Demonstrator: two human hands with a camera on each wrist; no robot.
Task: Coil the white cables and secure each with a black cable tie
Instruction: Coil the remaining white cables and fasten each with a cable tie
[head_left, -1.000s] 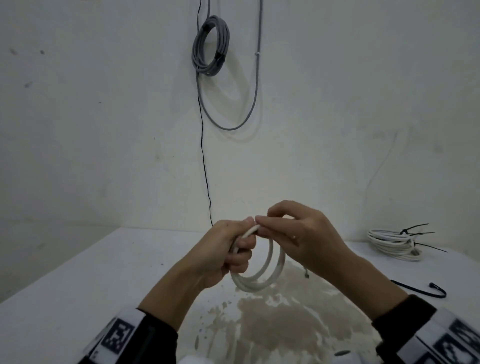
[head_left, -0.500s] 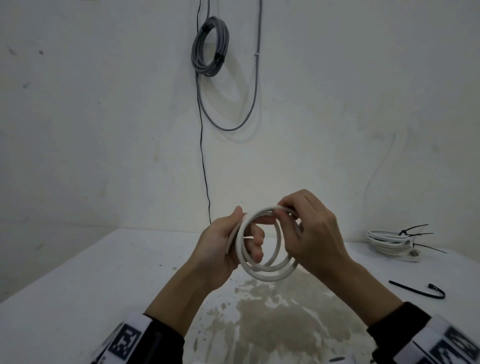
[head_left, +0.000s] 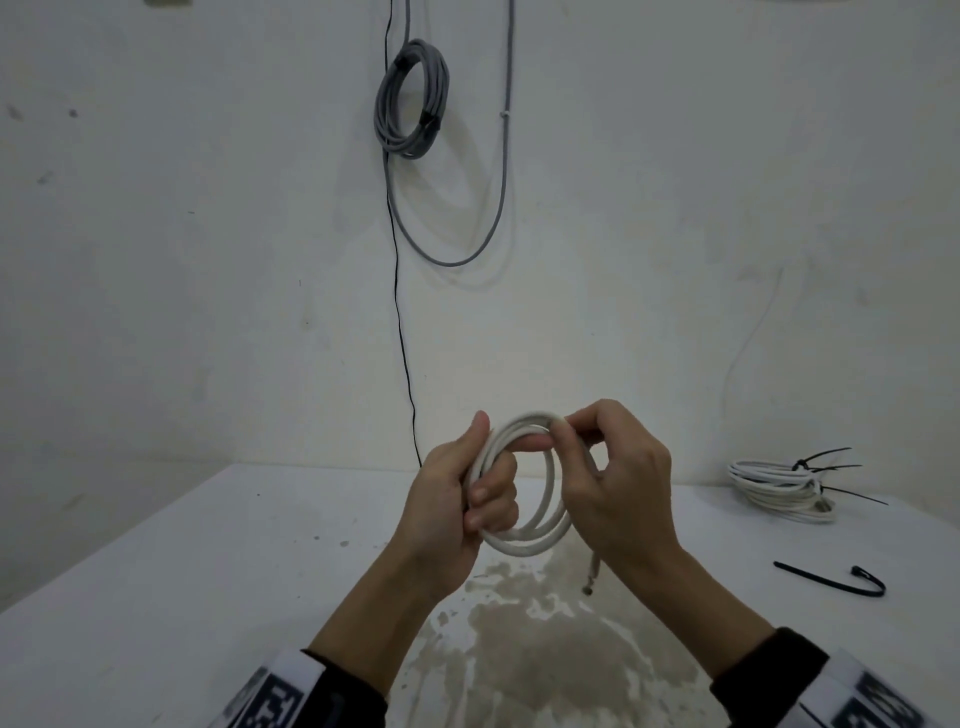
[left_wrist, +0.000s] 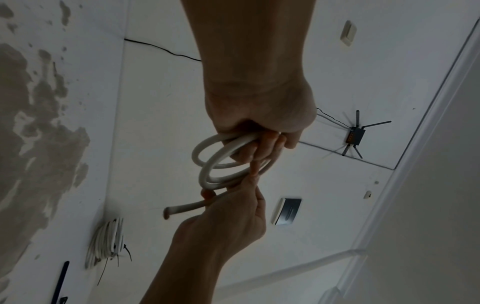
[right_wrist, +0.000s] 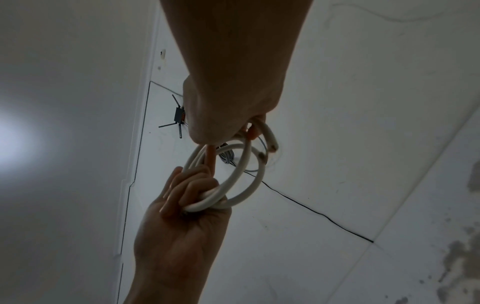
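Two hands (head_left: 540, 483), one white cable coil (head_left: 524, 538)

no readable text, labels or numbers

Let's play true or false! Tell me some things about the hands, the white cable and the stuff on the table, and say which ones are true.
1. Both hands hold the white cable up above the table. True: the left hand grips the loops and the right hand pinches them.
2. A black cable tie is already wrapped round that cable. False: it lies loose on the table at the right.
3. A tied white bundle lies at the far right of the table. True.
4. The coil on the wall is bright red. False: it is grey.
5. The table is spotless. False: a brownish stain spreads below the hands.
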